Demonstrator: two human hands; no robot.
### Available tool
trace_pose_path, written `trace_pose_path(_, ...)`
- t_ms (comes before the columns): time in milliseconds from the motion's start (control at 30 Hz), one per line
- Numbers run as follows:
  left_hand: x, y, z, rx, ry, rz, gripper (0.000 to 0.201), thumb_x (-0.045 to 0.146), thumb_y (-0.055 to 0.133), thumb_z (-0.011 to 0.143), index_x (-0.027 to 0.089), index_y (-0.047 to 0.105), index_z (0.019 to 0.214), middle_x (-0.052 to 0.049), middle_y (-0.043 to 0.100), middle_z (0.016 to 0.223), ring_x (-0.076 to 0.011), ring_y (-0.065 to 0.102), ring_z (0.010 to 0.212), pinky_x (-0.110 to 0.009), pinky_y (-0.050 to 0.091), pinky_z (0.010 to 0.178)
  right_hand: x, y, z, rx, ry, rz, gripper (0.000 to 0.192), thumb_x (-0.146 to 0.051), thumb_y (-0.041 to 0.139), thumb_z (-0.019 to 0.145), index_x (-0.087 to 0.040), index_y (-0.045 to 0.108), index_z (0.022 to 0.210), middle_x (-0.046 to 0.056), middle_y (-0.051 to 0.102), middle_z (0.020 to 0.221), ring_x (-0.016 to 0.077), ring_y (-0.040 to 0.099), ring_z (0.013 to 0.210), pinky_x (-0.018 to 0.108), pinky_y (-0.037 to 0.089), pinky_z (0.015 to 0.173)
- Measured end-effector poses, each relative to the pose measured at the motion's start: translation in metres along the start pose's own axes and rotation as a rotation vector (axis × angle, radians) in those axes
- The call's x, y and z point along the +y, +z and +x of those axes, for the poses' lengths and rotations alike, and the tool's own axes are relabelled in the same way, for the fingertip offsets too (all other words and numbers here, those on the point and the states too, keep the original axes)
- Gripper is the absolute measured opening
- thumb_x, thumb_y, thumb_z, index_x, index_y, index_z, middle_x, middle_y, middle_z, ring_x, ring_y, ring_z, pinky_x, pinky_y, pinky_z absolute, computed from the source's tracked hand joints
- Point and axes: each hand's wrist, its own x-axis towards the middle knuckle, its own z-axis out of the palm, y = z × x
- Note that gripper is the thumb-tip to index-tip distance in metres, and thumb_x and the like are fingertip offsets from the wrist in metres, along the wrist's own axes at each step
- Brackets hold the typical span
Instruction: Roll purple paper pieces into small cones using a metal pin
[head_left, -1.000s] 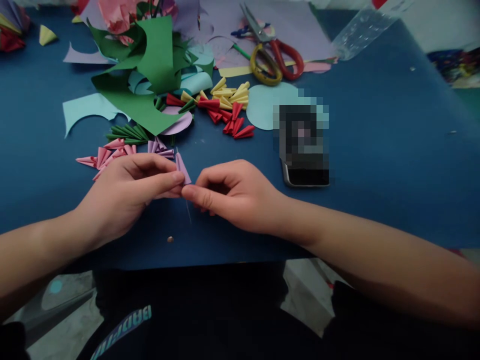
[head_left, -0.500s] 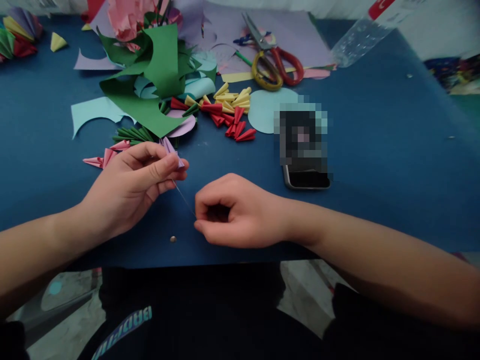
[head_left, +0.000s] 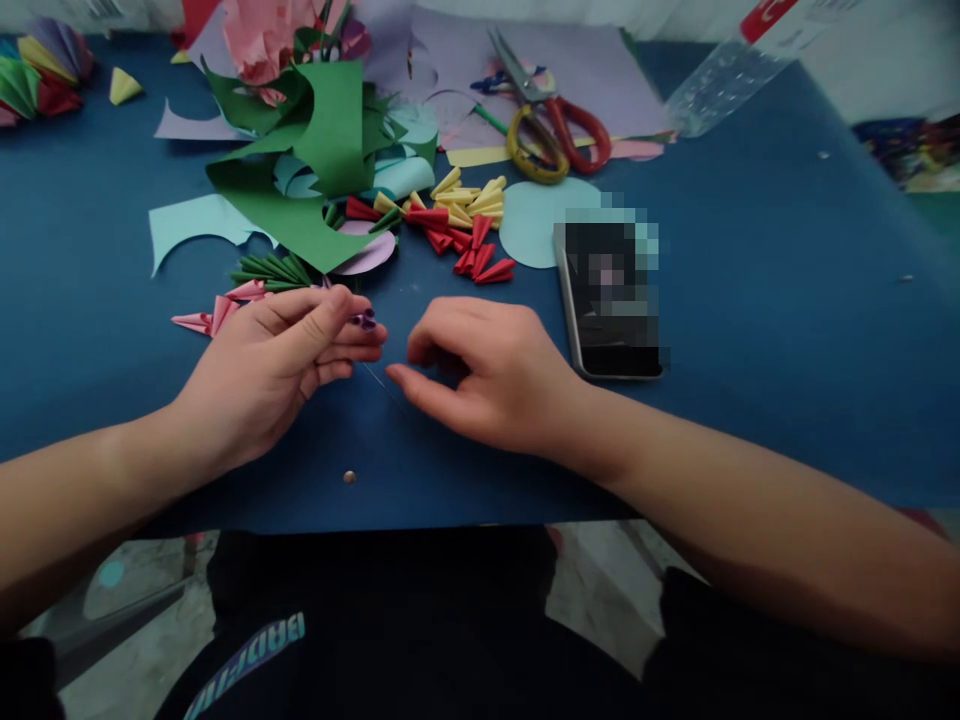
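Observation:
Between the thumb and fingers of my left hand are small purple paper cones, mostly covered by the fingers. A thin thread runs down and to the right from them. My right hand hovers just to the right, thumb and forefinger apart, with nothing visible between them. Beyond the left hand lie rolled green paper cones and pink paper cones. Red paper cones and yellow paper cones are heaped farther back.
Green paper offcuts and purple sheets cover the back. Scissors with red and yellow handles lie there. A phone rests right of my hands, overlapping a light blue paper circle. A clear bottle lies at the back right.
My right hand has moved up, and its thumb and forefinger have parted from the thread. My left hand has turned the purple cones so their round ends show.

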Motion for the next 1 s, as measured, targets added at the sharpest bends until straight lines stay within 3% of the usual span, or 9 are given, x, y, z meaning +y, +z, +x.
trace_pose_path(100,-0.003,0.001,-0.002,0.007,0.034,0.097,0.037,0.054,0.102,0.085,0.023,0.088,0.1,-0.002,0.089,0.094,-0.0174,0.085,0.093,-0.023,0.068,0.086,0.004,0.003,-0.001,0.115,-0.078,0.078,0.01,-0.029,0.075,0.105,-0.02,0.071,0.104,0.007,0.076,0.098,0.0193,0.066,0.083,0.034,0.055,0.075)
trace_pose_path(233,-0.003,0.002,-0.006,-0.008,0.109,0.339,0.034,0.05,0.102,0.084,0.024,0.092,0.104,-0.006,0.088,0.093,-0.0244,0.086,0.095,-0.028,0.069,0.084,0.003,0.001,-0.001,0.154,-0.053,0.104,0.014,-0.036,0.078,0.107,-0.023,0.075,0.105,0.007,0.078,0.101,0.0213,0.072,0.089,0.037,0.062,0.082)
trace_pose_path(367,0.001,0.004,-0.009,-0.047,0.187,0.472,0.033,0.051,0.1,0.085,0.023,0.092,0.101,-0.005,0.088,0.09,-0.0234,0.084,0.087,-0.029,0.07,0.084,-0.003,-0.004,-0.001,0.166,-0.068,0.115,0.012,-0.031,0.075,0.109,-0.023,0.08,0.102,0.007,0.083,0.103,0.0211,0.077,0.092,0.037,0.065,0.088)
trace_pose_path(600,-0.002,0.005,-0.011,0.082,0.43,0.712,0.02,0.047,0.096,0.09,0.029,0.092,0.098,-0.002,0.089,0.099,-0.0235,0.081,0.091,-0.029,0.064,0.082,-0.013,-0.005,-0.002,0.16,0.066,0.133,0.018,-0.028,0.069,0.108,-0.024,0.087,0.106,0.007,0.088,0.108,0.0227,0.081,0.094,0.037,0.066,0.085)
trace_pose_path(733,-0.004,0.004,-0.014,0.104,0.437,0.767,0.019,0.047,0.091,0.094,0.03,0.093,0.102,-0.002,0.09,0.101,-0.0247,0.081,0.092,-0.031,0.065,0.082,-0.015,-0.003,-0.003,0.184,0.072,0.131,0.019,-0.022,0.067,0.103,-0.024,0.086,0.102,0.006,0.088,0.105,0.0207,0.079,0.087,0.035,0.064,0.079)
trace_pose_path(1000,-0.009,-0.002,-0.012,-0.054,0.397,0.692,0.021,0.037,0.095,0.089,0.027,0.09,0.108,-0.002,0.089,0.105,-0.0222,0.083,0.095,-0.029,0.066,0.088,-0.015,0.0,-0.003,0.195,0.008,0.201,0.021,-0.012,0.064,0.1,-0.019,0.082,0.107,0.005,0.085,0.098,0.0165,0.075,0.079,0.032,0.062,0.075)
